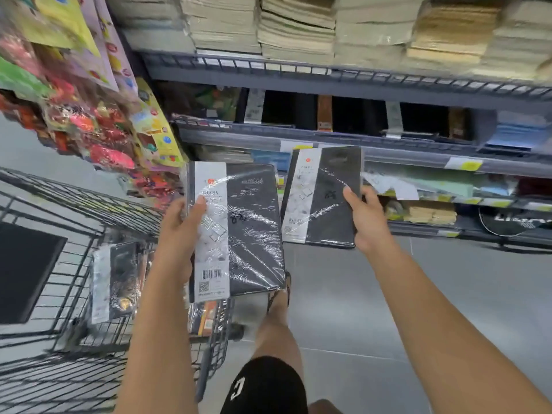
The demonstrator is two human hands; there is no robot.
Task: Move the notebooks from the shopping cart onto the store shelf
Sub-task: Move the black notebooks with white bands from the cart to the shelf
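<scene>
We hold two notebooks: left hand [179, 231] clamped on one notebook [239, 231], right hand [369, 218] clamped on the other notebook [324, 195]; a third notebook [115, 282] lies in the cart [74, 210].

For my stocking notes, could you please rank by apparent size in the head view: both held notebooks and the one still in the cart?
1. Left-hand notebook, though nearest the camera.
2. Right-hand notebook.
3. Cart notebook, partly blurred.

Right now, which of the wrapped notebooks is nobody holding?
The notebook in the cart, leaning against its wire side. The other two are held up, one in the left hand, one in the right hand.
</scene>
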